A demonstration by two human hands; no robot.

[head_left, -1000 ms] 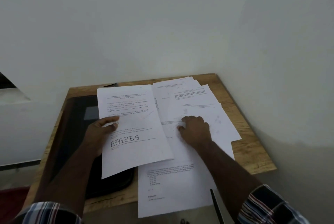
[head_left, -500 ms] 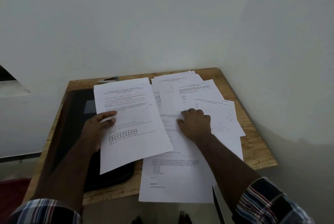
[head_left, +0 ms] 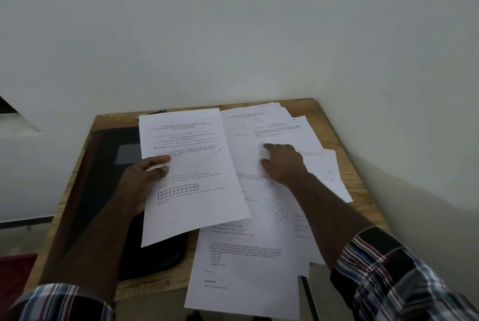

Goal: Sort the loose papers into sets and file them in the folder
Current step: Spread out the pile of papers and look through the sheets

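The left hand (head_left: 141, 183) pinches a white printed sheet with a grid drawing (head_left: 191, 173), its text too blurred to read, over the black zipped folder (head_left: 108, 191). The right hand (head_left: 283, 162) rests flat-fingered on loose white papers (head_left: 259, 250) spread across the wooden table (head_left: 363, 193).

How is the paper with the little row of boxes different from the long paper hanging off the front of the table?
The paper with the row of boxes is held by the left hand, thumb on top; the long paper lies loose, untouched.

The boxed paper lies partly over the black folder; the long paper sticks out past the wooden table.

Both are white printed sheets.
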